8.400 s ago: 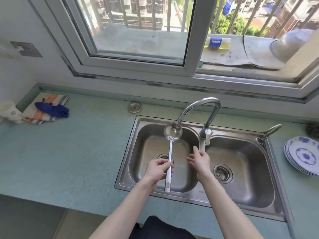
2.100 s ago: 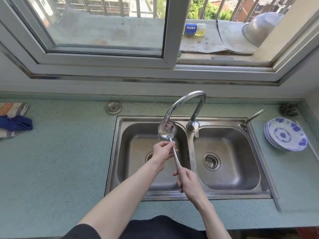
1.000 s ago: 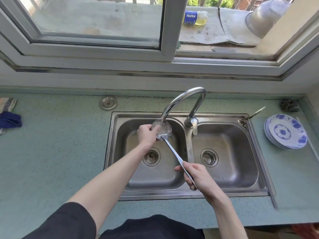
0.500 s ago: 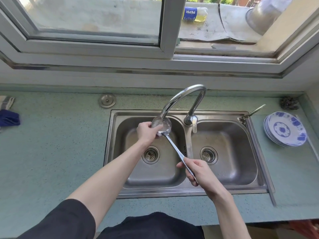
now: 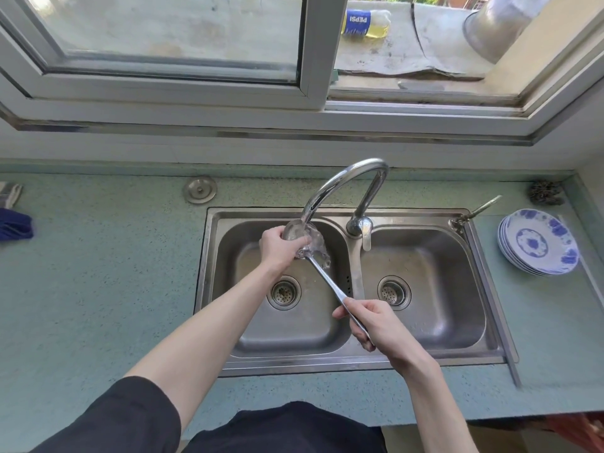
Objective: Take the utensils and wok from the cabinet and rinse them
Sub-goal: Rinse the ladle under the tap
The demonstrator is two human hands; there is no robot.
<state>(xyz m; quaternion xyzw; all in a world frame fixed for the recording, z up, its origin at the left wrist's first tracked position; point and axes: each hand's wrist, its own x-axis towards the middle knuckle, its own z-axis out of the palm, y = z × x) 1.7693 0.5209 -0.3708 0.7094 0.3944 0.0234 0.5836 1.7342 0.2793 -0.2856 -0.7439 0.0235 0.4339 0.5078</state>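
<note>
The left hand [image 5: 277,248] cups and rubs the ladle [image 5: 305,243] bowl under the faucet [image 5: 340,184], over the left sink [image 5: 228,322] basin. The right hand [image 5: 376,325], clamped on the handle, should rotate it so water reaches every side.

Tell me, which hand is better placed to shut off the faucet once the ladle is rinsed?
Probably the left hand. It only cups the bowl of the ladle and sits close to the faucet lever. The right hand grips the handle, carries the ladle, and is farther away.
</note>
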